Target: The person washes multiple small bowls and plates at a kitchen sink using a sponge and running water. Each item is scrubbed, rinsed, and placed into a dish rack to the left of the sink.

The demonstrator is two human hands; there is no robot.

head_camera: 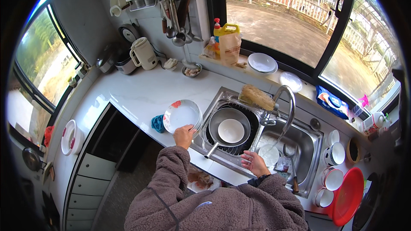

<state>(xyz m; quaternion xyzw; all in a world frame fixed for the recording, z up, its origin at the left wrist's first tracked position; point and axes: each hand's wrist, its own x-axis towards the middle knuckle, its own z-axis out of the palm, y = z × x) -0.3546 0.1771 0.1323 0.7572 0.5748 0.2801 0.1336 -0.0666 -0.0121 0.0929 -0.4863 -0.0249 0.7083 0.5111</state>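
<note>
My left hand (184,137) grips the near rim of a stack of white plates (182,116) with a red floral pattern, on the counter left of the sink. A crumpled teal cloth (157,123) lies beside the stack. My right hand (254,163) is held open and empty over the sink's front edge. Left of it, a grey pan (213,123) with a white bowl (231,131) inside rests in the left basin. Water runs from the curved faucet (291,102) onto a white bowl (269,155) in the right basin, near a ladle (292,163).
Several bowls and cups (332,178) line the counter right of the sink, beside a red plastic basin (348,197). A yellowish loofah-like bundle (257,97) lies behind the left basin. White dishes (262,62) stand on the windowsill. A small metal bowl of food (191,70) sits farther back.
</note>
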